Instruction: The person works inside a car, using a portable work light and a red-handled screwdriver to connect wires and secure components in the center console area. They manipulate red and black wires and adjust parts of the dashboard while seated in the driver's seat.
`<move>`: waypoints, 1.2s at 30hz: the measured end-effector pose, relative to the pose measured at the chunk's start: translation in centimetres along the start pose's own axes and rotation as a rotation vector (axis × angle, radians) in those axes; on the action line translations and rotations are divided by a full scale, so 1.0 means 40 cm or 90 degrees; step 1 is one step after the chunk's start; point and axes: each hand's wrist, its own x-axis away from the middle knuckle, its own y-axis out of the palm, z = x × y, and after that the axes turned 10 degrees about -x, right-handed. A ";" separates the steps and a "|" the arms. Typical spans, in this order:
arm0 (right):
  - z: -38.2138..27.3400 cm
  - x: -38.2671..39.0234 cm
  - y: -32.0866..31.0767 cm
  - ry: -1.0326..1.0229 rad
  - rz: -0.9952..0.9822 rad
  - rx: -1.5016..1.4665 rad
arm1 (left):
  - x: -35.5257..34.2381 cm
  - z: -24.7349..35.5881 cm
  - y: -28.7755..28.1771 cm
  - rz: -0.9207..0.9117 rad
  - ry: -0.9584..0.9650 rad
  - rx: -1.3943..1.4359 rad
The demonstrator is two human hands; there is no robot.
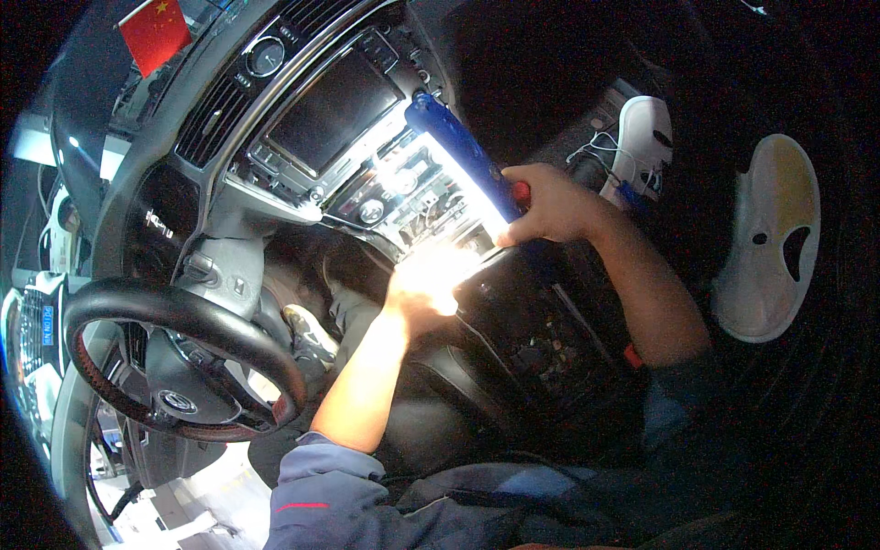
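My right hand (541,203) grips a blue bar work lamp (467,151) with a red part, its lit strip shining onto the centre console. My left hand (426,286) is at the lower edge of the lit lower console panel (371,209), below the lamp; glare washes out its fingers and whatever they hold, if anything. Above the panel sits a dark screen (330,110) in its surround, with buttons and knobs along the sides.
A steering wheel (183,302) fills the lower left, with a red flag (154,35) at the upper left. At the right lie a white moulded piece (632,147) with a thin cable and a pale oval piece (765,238). A dark console (541,348) runs between my arms.
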 end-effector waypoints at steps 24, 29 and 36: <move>-0.034 0.039 -0.034 0.098 -0.068 -0.047 | -0.169 -0.284 0.307 -0.352 -0.417 0.111; -0.039 0.046 -0.032 0.109 -0.055 -0.044 | -0.166 -0.275 0.261 -0.302 -0.517 0.280; -0.038 0.043 -0.033 0.083 -0.033 0.072 | -0.047 -0.254 0.186 -0.176 -0.651 0.694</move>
